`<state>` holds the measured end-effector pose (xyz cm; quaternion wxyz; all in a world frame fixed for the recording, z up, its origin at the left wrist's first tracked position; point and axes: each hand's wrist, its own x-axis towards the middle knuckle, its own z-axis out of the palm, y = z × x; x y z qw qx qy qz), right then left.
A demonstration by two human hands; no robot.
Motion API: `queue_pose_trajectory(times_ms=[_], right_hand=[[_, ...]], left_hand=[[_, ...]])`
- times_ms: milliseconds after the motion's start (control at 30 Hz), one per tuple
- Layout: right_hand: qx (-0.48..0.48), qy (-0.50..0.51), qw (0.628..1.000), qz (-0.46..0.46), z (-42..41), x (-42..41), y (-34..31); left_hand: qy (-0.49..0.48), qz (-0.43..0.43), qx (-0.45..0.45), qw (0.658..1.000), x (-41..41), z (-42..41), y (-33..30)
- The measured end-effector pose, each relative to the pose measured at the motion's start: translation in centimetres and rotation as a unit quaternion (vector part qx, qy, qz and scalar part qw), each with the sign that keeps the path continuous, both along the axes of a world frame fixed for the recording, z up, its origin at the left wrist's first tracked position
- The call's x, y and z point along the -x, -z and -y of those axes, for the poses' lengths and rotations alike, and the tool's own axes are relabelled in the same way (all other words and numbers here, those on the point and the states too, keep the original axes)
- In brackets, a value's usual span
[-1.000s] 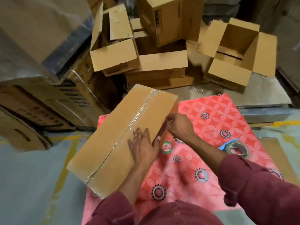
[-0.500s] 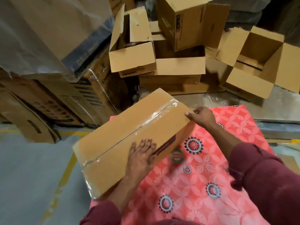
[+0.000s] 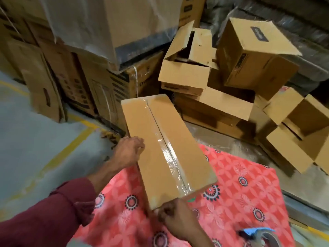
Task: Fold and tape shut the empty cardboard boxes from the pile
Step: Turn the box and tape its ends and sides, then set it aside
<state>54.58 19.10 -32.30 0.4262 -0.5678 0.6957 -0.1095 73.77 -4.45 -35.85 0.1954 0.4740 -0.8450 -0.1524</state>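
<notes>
- A long sealed cardboard box (image 3: 165,148) lies lengthwise across the far edge of a red patterned cloth (image 3: 249,189), its far end reaching out past the cloth toward the stacked cartons.
- A strip of clear tape (image 3: 166,148) runs along the box's top seam from the far end to the near end and folds over the near edge.
- The left hand (image 3: 129,151) holds the box's left long edge, thumb on the top face and fingers curled round the side.
- The right hand (image 3: 173,215) grips the near left corner of the box, fingers curled under and against the end face; how far they wrap is blurred.
- Both arms wear dark red sleeves (image 3: 53,214).
- A tape roll (image 3: 263,237) with a blue tab lies on the cloth at the near right, well apart from the box.
- The pile of open empty boxes (image 3: 222,73) sits far right of the sealed box, flaps up or splayed, some tilted on others.
- One more open box (image 3: 300,132) lies on the right, its mouth facing up and its flaps spread.
- Tall printed cartons (image 3: 99,90) stand at the far left, partly under clear plastic wrap (image 3: 80,24).
- The grey floor (image 3: 35,139) at the left carries yellow painted lines.
</notes>
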Motion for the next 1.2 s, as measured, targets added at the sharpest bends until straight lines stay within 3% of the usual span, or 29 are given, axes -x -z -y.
queue_pose_trajectory(times_ms=[100,233,300,367,433,500,833,967,1100,1200], right_hand=[[0.098,0.044,0.993,0.043,1.3,-1.8,-2.1],[0.269,0.257,0.926,-0.072,4.9,3.9,-2.9],[0.254,0.301,0.908,-0.141,6.6,7.8,-2.0],[0.179,0.308,0.924,-0.138,7.4,10.4,-0.5],[0.128,0.287,0.943,-0.109,6.7,10.8,1.3],[0.154,0.258,0.946,-0.12,5.1,10.1,2.8],[0.178,0.379,0.892,-0.17,-6.3,6.1,4.8],[0.164,0.395,0.887,-0.175,-7.4,8.0,5.4],[0.155,0.365,0.911,-0.115,-7.7,10.6,5.2],[0.143,0.34,0.928,-0.043,-9.1,13.3,4.8]], left_hand=[[-0.135,-0.152,-0.032,0.979,0.2,-4.0,1.3],[-0.242,-0.261,-0.208,0.911,0.8,-10.3,3.1],[-0.246,-0.322,-0.3,0.864,1.5,-12.6,3.5],[-0.231,-0.35,-0.35,0.838,2.4,-13.8,3.3],[-0.217,-0.332,-0.352,0.848,3.0,-14.0,2.9],[-0.19,-0.315,-0.355,0.86,3.0,-13.3,2.7],[-0.03,-0.202,-0.353,0.913,4.4,-9.5,2.3],[-0.031,-0.154,-0.319,0.935,6.4,-10.4,2.2],[-0.033,-0.05,-0.291,0.955,7.2,-9.2,1.9],[-0.054,0.011,-0.207,0.977,7.7,-8.8,1.1]])
